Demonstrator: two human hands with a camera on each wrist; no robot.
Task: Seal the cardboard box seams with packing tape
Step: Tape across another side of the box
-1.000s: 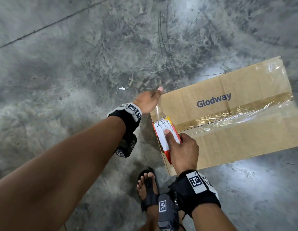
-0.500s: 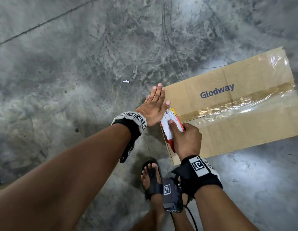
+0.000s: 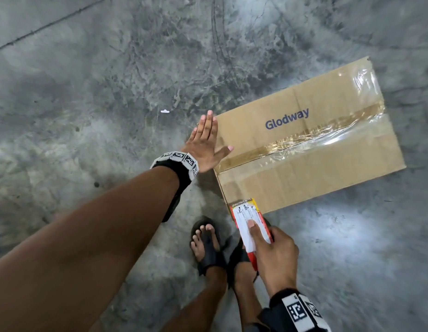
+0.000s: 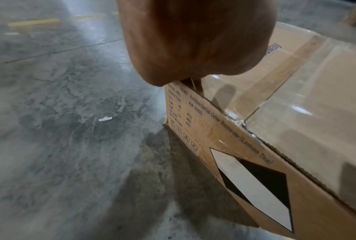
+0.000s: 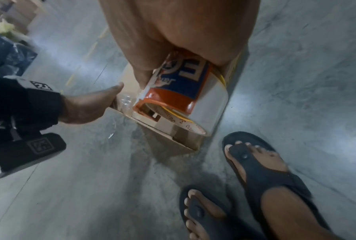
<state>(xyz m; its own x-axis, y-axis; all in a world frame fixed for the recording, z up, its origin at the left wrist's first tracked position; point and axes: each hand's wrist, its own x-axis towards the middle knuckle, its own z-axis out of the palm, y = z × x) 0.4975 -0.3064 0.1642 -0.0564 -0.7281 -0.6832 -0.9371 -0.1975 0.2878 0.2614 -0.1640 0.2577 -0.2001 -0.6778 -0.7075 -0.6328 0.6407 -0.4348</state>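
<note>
A brown cardboard box [image 3: 316, 173] printed "Glodway" lies on the concrete floor, clear tape [image 3: 304, 144] running along its middle seam. My left hand [image 3: 207, 142] lies flat with straight fingers against the box's left end, thumb on the top over the taped seam. My right hand [image 3: 271, 250] grips a red and white tape dispenser [image 3: 250, 221] at the box's near left corner. In the right wrist view the dispenser [image 5: 185, 95] holds a roll of clear tape [image 5: 193, 129] against the box corner. The left wrist view shows the box's end panel [image 4: 234, 154] below my palm.
My two feet in black sandals [image 3: 209, 245] stand just in front of the box's near left corner. A small white scrap [image 3: 164, 111] lies on the floor to the left. More cardboard and dark plastic [image 5: 6, 53] sit far off in the right wrist view.
My right hand has carried the dispenser from the seam's left end down to the box's near left corner. My left hand has flattened against the box's left end over the tape.
</note>
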